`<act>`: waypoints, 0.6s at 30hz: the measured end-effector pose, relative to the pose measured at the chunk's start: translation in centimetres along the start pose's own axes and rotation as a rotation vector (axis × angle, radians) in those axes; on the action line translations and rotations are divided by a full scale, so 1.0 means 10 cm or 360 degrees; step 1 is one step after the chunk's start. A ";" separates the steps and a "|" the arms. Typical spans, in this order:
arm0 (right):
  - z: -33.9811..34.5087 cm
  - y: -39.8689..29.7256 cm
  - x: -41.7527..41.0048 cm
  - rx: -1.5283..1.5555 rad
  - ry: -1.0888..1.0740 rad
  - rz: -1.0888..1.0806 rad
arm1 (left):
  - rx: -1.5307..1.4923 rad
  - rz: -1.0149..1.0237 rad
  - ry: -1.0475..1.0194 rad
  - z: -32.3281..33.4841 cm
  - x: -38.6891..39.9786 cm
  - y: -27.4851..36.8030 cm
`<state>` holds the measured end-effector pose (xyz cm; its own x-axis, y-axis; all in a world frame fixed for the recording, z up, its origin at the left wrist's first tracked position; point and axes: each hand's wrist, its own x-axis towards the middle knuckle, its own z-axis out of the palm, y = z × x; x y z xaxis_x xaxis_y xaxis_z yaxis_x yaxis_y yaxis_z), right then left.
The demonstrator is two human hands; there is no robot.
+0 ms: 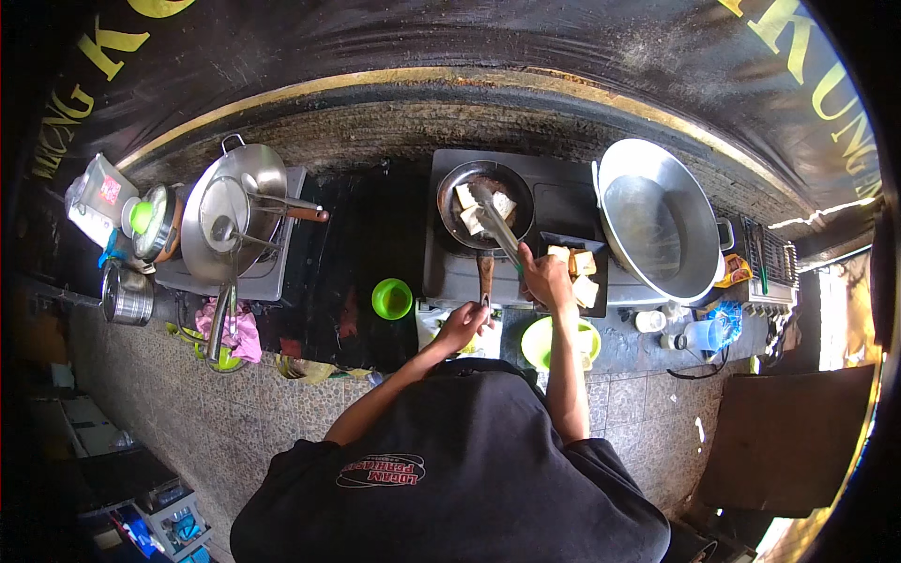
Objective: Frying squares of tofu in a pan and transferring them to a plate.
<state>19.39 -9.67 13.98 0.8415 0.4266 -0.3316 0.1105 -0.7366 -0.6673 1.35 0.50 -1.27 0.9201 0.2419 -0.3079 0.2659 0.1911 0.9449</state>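
A dark frying pan (519, 226) rests on the gas stove (450, 278), its wooden handle (486, 273) pointing towards me. My left hand (461, 328) grips the end of that handle. With my right hand (551, 280) I hold metal tongs (501, 232), whose tips reach into the pan among several pale pieces of food (470, 219). The tongs cover part of these pieces, so whether they pinch one cannot be told. Beside my right hand, a black rectangular tray (600, 285) carries several browned pieces (583, 262) that look like toasted bread.
A large metal basin (651, 218) stands right of the tray. Below my right forearm is a light-green bowl (535, 345). A green cup (391, 299) sits left of the stove. Further left, a wok (264, 257) holds strainers and ladles, one handle jutting past the counter edge.
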 end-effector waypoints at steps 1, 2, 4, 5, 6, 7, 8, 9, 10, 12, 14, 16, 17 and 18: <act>0.03 0.03 0.02 -0.0057 0.0016 -0.0001 | 0.0012 0.0012 0.0001 0.00 0.01 0.00; 0.05 0.07 0.03 -0.0114 0.0032 -0.0001 | 0.0013 0.0013 -0.0003 0.01 0.01 0.00; 0.01 0.01 -0.01 -0.0046 -0.0002 0.0013 | 0.0003 0.0009 0.0014 0.02 -0.02 0.00; -0.01 -0.02 -0.04 0.0023 -0.0034 0.0029 | 0.0003 0.0009 0.0016 0.01 -0.02 0.01; -0.03 -0.05 -0.06 0.0023 -0.0032 0.0030 | 0.0007 0.0017 0.0009 0.00 -0.01 0.02; -0.04 -0.09 -0.09 0.0030 -0.0056 0.0047 | 0.0010 0.0026 0.0002 0.00 -0.01 0.03; -0.03 -0.12 -0.10 0.0037 -0.0079 0.0064 | 0.0011 0.0026 0.0000 0.01 -0.01 0.04; -0.02 -0.12 -0.10 0.0040 -0.0077 0.0063 | 0.0015 0.0037 0.0005 0.01 -0.01 0.04; 0.00 -0.12 -0.11 0.0003 -0.0071 0.0049 | 0.0020 0.0048 0.0010 0.01 -0.01 0.03; 0.00 -0.14 -0.12 -0.0035 -0.0065 0.0031 | 0.0016 0.0035 0.0009 0.02 -0.02 0.02; -0.03 -0.19 -0.16 0.0072 -0.0114 0.0038 | 0.0009 0.0023 0.0011 0.01 -0.01 0.01; -0.02 -0.20 -0.14 0.0006 -0.0116 0.0036 | 0.0017 0.0040 0.0004 0.00 -0.01 0.02; -0.01 -0.20 -0.14 -0.0062 -0.0117 0.0033 | 0.0017 0.0039 0.0003 0.01 -0.02 0.02; 0.01 -0.17 -0.12 -0.0061 -0.0115 0.0033 | 0.0030 0.0030 0.0004 0.01 -0.02 0.02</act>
<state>18.18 -8.86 15.46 0.8034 0.4470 -0.3933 0.1147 -0.7644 -0.6344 1.25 0.39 -0.95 0.9244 0.2476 -0.2903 0.2539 0.1687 0.9524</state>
